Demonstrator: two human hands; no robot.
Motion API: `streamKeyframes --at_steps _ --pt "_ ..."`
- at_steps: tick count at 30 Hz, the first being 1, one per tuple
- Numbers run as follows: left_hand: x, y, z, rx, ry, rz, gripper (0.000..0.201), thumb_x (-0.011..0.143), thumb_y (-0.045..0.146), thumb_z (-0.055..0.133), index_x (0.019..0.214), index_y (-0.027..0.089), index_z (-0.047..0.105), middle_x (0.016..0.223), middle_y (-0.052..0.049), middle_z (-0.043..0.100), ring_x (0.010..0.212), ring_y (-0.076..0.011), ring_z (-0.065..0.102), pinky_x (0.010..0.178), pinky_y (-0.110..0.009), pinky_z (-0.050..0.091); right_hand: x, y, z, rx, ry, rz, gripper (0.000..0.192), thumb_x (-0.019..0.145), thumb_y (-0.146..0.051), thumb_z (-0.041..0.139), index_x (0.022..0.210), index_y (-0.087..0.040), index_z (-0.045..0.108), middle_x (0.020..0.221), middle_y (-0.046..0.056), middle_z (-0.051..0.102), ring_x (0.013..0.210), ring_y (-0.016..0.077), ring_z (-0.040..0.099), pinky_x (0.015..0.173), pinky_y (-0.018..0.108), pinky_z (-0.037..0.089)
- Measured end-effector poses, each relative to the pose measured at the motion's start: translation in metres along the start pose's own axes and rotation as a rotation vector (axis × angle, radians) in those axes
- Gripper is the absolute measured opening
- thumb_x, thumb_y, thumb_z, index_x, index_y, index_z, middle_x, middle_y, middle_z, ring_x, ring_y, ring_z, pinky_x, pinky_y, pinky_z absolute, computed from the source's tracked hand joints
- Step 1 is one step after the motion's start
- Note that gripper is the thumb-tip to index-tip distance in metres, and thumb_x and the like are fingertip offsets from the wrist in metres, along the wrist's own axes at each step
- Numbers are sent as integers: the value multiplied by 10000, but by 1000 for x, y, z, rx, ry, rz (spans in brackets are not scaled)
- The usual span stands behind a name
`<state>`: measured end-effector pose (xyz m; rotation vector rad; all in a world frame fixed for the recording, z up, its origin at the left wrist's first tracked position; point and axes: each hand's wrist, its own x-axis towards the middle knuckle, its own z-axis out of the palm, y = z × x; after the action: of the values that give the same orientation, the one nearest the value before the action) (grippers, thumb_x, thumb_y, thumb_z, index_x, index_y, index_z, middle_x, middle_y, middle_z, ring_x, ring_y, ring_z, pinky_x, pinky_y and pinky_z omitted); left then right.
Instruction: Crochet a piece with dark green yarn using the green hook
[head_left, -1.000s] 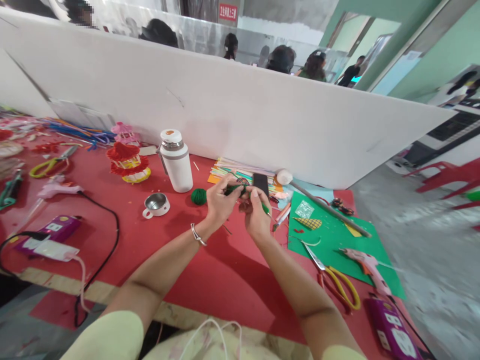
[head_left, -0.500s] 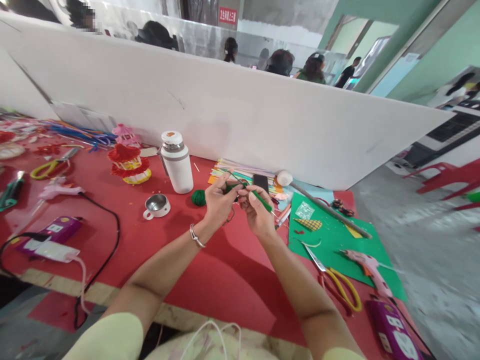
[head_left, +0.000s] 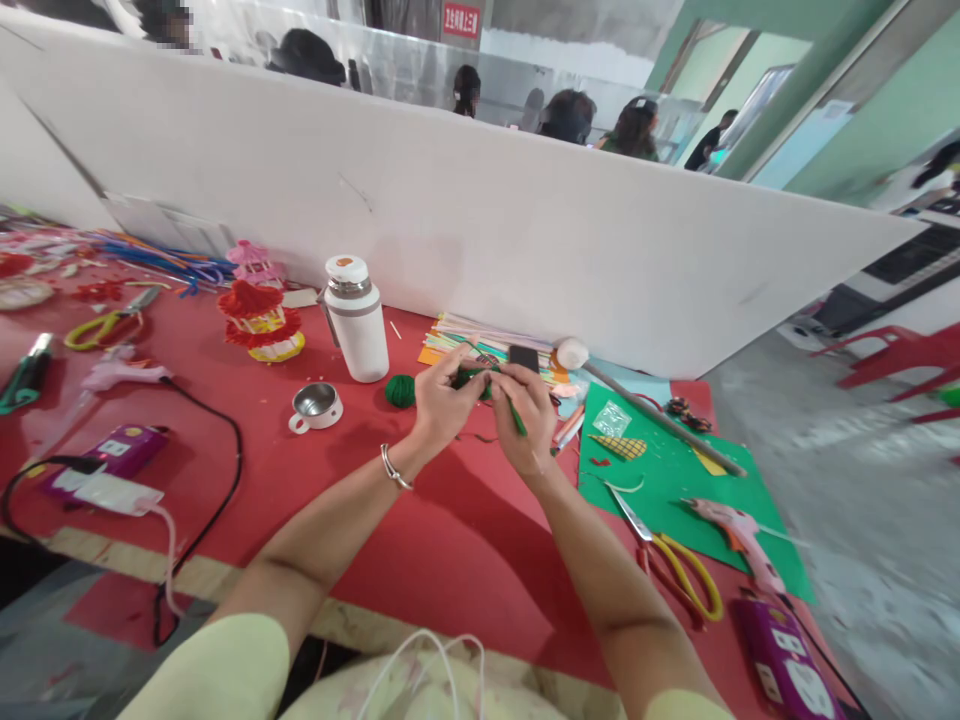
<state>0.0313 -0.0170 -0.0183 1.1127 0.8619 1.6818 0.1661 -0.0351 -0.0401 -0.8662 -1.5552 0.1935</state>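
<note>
Over the red tabletop [head_left: 420,530], my two hands meet in front of me. My left hand [head_left: 444,402] pinches a small piece of dark green yarn work [head_left: 468,378], and a strand rises by its index finger. Closed around a crochet hook with a green handle [head_left: 518,417] is my right hand [head_left: 529,420]; the hook's tip is hidden at the fingertips near the yarn. A ball of green yarn [head_left: 400,391] lies just left of my left hand. Behind the hands lie paper strips [head_left: 450,332] and a black phone-like object [head_left: 523,356].
A white thermos [head_left: 360,335] and its metal cup [head_left: 316,406] stand left. Further left are a red-and-yellow craft piece [head_left: 259,325] and a pink glue gun [head_left: 124,374]. On the right, scissors [head_left: 686,575] and another glue gun [head_left: 739,535] lie by a green sheet [head_left: 667,480]. A white partition [head_left: 480,220] stands behind.
My right hand has turned, and the hook's handle now points more steeply down toward me. Its fingers have closed in toward the left hand. The view has shifted slightly.
</note>
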Motion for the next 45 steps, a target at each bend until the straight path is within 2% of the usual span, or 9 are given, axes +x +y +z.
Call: streamKeyframes --at_steps 2,5,10,16,23,33,37,42,45 --pt "-3 3 3 -130 -8 -104 451 668 233 876 1108 192 783 733 31 690 599 -76 571 567 -189 486 -5 0 2 -50 42 -71 195 950 -295 665 1101 -304 787 1172 97 741 1102 256 703 1004 487 590" --pt "1 7 -1 -332 -138 -381 528 625 245 921 1126 182 765 629 73 589 422 -3 348 402 -147 294 -7 3 1 16 67 -56 195 949 -331 672 1105 -313 789 1130 85 763 1069 257 723 989 493 605" --pt "20 10 -20 -407 -303 -584 511 579 168 929 1071 174 790 557 87 516 385 20 256 366 -135 155 4 11 -12 343 -74 184 207 945 -420 688 1086 -322 803 1169 65 777 979 238 758 787 411 677" --pt "26 13 -29 -338 -348 -540 465 582 151 930 1030 160 803 512 72 546 373 18 241 392 -162 134 14 20 -27 492 -257 243 222 924 -414 726 1103 -308 799 1158 51 796 917 229 788 790 409 691" --pt "28 16 -30 -283 -389 -533 453 598 145 913 1035 140 793 513 71 539 366 14 249 395 -180 104 19 15 -36 521 -364 223 207 964 -398 674 1105 -290 780 1221 57 772 971 231 786 839 416 692" --pt "29 12 -32 -232 -427 -514 425 627 145 883 1044 142 801 498 74 491 371 11 229 401 -183 92 28 10 -53 260 -537 67 218 1018 -401 572 1058 -268 741 1271 57 757 1119 240 750 946 395 628" --pt "26 14 -29 -233 -399 -512 405 612 162 887 1007 132 800 496 72 500 373 9 247 396 -179 100 29 7 -55 274 -542 56 203 1025 -376 560 1062 -264 725 1280 61 748 1083 231 758 927 387 627" --pt "21 19 -23 -195 -366 -470 483 609 218 924 1063 135 780 705 -5 695 433 -15 429 402 -171 209 28 1 -54 272 -477 33 207 1026 -378 554 1074 -260 718 1275 79 745 1086 240 755 906 399 630" --pt "19 21 -22 -157 -327 -454 555 577 206 938 1100 132 770 719 -16 712 458 -38 487 412 -172 244 28 -3 -54 219 -460 -39 180 1023 -332 566 1075 -254 720 1251 85 756 1142 245 736 969 413 604"
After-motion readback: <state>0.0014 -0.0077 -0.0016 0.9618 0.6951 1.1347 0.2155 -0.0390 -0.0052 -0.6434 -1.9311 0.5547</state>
